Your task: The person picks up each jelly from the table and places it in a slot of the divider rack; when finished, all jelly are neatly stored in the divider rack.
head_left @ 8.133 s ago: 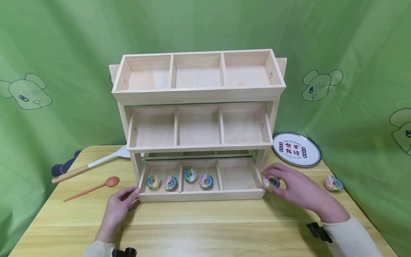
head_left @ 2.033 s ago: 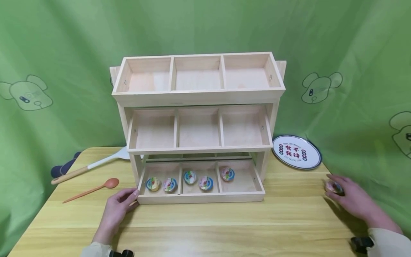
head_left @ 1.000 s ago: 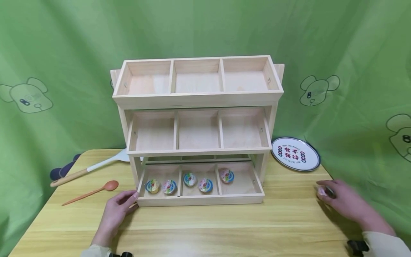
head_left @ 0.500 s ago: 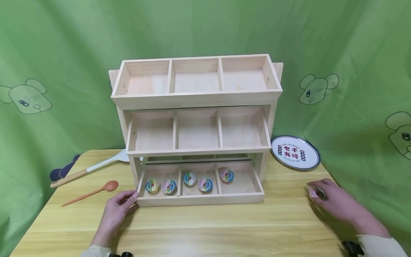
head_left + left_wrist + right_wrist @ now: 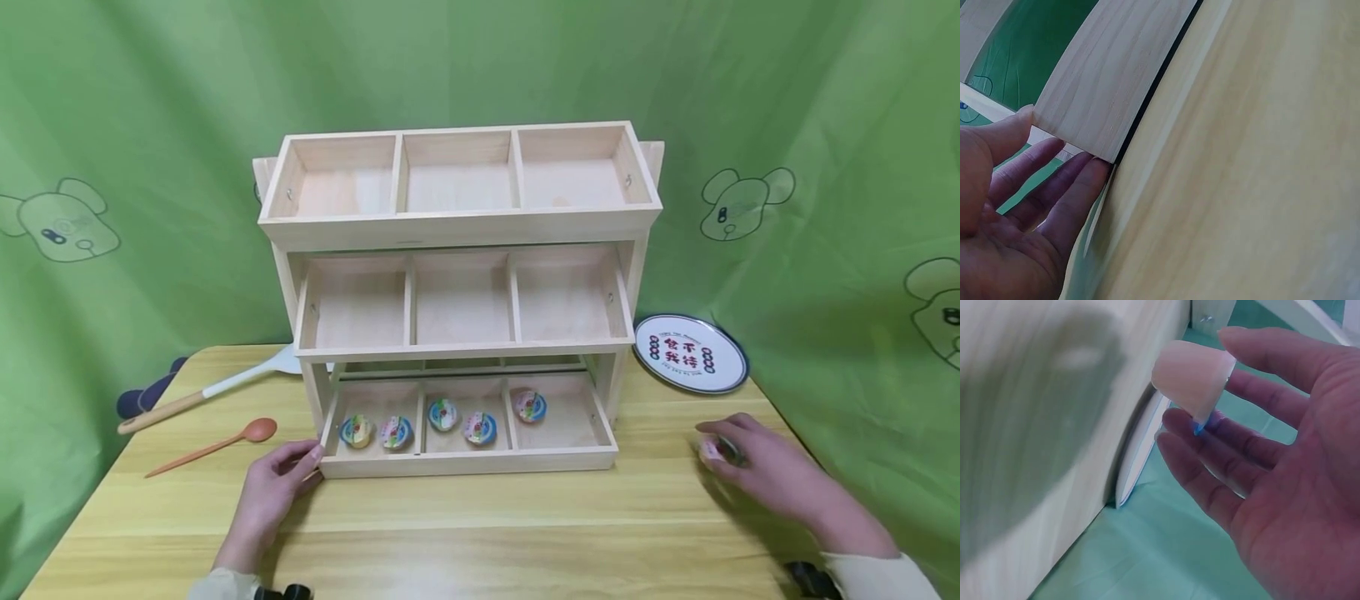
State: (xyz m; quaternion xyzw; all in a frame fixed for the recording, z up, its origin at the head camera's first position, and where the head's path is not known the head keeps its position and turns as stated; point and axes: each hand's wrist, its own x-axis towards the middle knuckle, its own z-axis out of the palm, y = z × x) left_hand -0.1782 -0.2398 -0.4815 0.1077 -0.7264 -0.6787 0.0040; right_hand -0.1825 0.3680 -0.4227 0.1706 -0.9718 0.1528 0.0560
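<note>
My right hand (image 5: 772,467) pinches a small jelly cup (image 5: 1191,378) between thumb and fingers, just above the table right of the wooden rack. In the right wrist view the cup's pale rounded body points away from the palm, with a bit of blue at its rim. My left hand (image 5: 270,492) rests its fingertips against the left end of the rack's bottom tray (image 5: 468,464), the thumb at the upper corner. In that tray several jelly cups lie: two in the left compartment, two in the middle one, and one jelly cup (image 5: 530,406) in the right one.
Above are the rack's middle tray (image 5: 465,348) and top tray (image 5: 461,227), each with three compartments. An oval plate (image 5: 690,354) lies behind my right hand. On the left lie a spatula (image 5: 225,387) and an orange spoon (image 5: 258,430). A green curtain (image 5: 465,58) hangs behind.
A jelly cup has been put into the bottom tray's right compartment. My right hand has since picked up another at the table's right edge and moved left with it. The left hand stays put.
</note>
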